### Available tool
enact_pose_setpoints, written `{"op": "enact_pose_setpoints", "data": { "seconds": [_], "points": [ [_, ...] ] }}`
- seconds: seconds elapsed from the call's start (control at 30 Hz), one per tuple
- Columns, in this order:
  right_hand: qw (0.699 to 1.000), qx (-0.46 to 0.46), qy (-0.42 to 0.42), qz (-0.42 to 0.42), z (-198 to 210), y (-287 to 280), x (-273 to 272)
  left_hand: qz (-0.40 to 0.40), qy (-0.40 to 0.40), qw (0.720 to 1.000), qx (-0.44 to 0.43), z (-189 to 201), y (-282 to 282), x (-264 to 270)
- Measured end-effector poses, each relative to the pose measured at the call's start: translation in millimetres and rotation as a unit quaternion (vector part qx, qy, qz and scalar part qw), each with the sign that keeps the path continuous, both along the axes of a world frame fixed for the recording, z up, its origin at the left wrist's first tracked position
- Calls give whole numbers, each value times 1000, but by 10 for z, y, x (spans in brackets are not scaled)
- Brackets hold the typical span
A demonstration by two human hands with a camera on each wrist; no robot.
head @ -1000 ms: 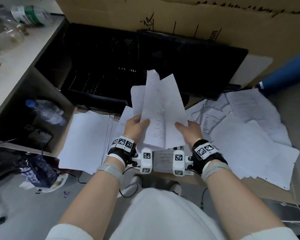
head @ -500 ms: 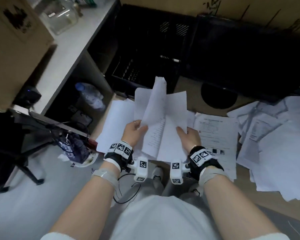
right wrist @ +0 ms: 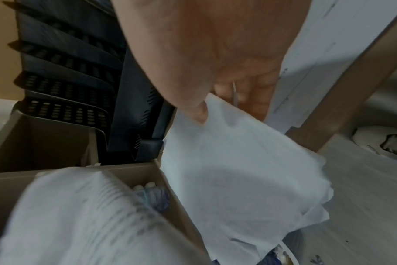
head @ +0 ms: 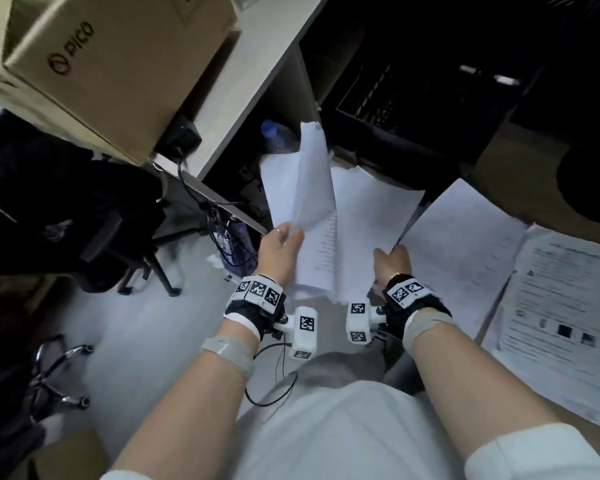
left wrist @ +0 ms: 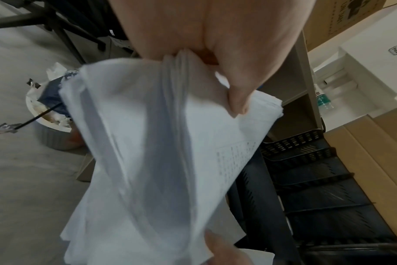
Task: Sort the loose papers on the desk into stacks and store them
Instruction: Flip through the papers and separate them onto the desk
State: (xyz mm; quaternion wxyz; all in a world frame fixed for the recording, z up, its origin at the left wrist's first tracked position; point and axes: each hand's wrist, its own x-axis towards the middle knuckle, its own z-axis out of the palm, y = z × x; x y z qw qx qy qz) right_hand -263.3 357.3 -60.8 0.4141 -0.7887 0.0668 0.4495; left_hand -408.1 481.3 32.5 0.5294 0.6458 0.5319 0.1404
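I hold a bundle of white papers (head: 323, 220) upright in front of me, beyond the desk's left end and over the floor. My left hand (head: 279, 247) grips the bundle's left side, thumb on top of the sheets (left wrist: 147, 143). My right hand (head: 392, 265) pinches the right side of the papers (right wrist: 238, 170). The bundle bends and fans apart at its top. More white sheets (head: 465, 251) lie on the brown desk (head: 510, 188) at the right, one of them a printed page (head: 561, 313).
A black stacked paper tray (head: 413, 102) stands at the back of the desk beside a dark monitor base (head: 589, 185). A cardboard box (head: 94, 64) sits on the grey shelf at left, a water bottle (head: 274, 133) under it. A black chair (head: 66, 216) and a waste bin (left wrist: 48, 125) stand on the floor.
My view and both hands have swung left, carrying the bundle from over the desk to beyond its left end. The sheets have bent further apart at the top.
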Motion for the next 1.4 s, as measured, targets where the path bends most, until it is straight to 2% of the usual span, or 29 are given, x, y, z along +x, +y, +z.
{"op": "enact_pose_setpoints", "data": {
  "seconds": [0.07, 0.13, 0.2, 0.3, 0.37, 0.47, 0.6, 0.9, 1.1, 1.4],
  "points": [
    [1000, -3, -6, -6, 56, -6, 4, 7, -30, 999, -18, -23, -47, 38],
    [998, 4, -57, -12, 143, -84, 57, 8, -49, 998, -35, -103, -84, 86],
    [993, 74, -86, -9, 263, -186, 119, -3, -70, 996, -57, -176, -138, 181],
    [978, 206, -33, 14, 522, -278, 188, -10, -111, 987, -120, -100, -296, 439],
    [969, 241, -55, 22, 668, -346, 230, -27, -136, 979, -149, -17, -418, 616],
    [963, 234, -133, 27, 812, -488, 319, -66, -164, 968, -177, 73, -535, 851],
    [956, 243, -161, 15, 963, -680, 444, -124, -196, 953, -196, 171, -637, 1072],
    [955, 270, -113, -51, 1153, -916, 591, -189, -195, 939, -209, 236, -791, 1327],
    [954, 272, -110, -58, 1299, -1033, 637, -219, -192, 934, -207, 236, -846, 1456],
    [952, 275, -117, -67, 1300, -1064, 664, -226, -201, 927, -222, 237, -870, 1501]
  ]
}}
